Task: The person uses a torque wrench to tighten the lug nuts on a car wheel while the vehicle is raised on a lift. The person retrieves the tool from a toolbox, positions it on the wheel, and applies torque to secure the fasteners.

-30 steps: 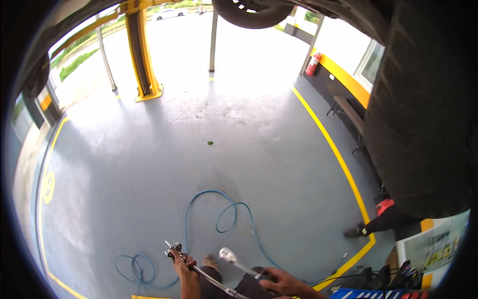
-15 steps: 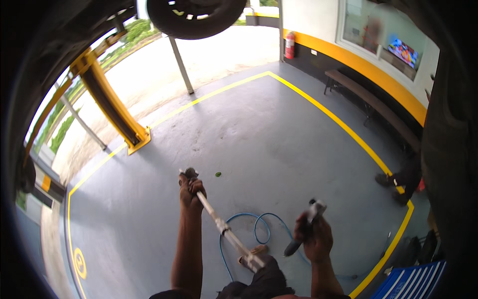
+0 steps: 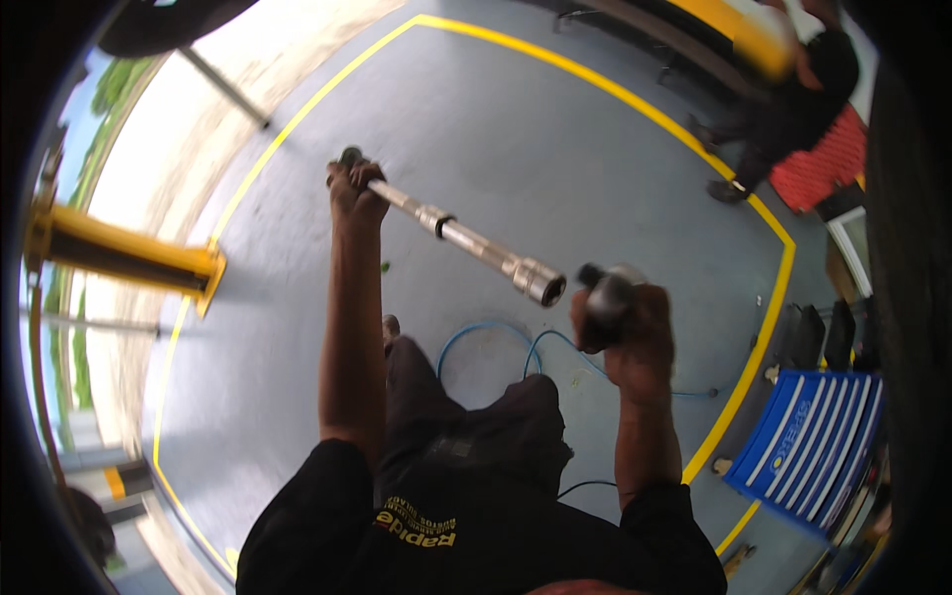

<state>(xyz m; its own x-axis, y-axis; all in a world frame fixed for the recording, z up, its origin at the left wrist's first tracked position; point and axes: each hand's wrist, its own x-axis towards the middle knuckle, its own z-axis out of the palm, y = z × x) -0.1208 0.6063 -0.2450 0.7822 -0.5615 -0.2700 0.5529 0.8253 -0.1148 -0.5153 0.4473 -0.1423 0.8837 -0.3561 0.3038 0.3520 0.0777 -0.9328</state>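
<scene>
Holding a long silver bar (image 3: 481,246), the left hand (image 3: 357,188) is curled tight around its upper end. The bar slants from that hand down toward the right hand (image 3: 643,342). At its low end is a round metal socket (image 3: 540,282), near the right hand but apart from it. A bit of a dark, round thing (image 3: 350,156) sticks up just past the left hand. The right hand is closed around a gray tool (image 3: 617,290) with a round head and a small dark end. It is blurry, so I cannot tell just what kind it is.

Beside the left forearm, a small green leaf (image 3: 385,267) lies on the gray floor (image 3: 516,149). Below the socket, between the hands, a blue hose (image 3: 486,325) makes loops. The person's dark pants (image 3: 426,397) are under the hands too. Low and to the right of the right hand is a blue tool chest (image 3: 803,446) with pale stripes. Up and right of that hand, another person (image 3: 798,114) in dark clothes is next to a red thing (image 3: 833,159). Well to the left of the left hand is a yellow post (image 3: 129,248).
</scene>
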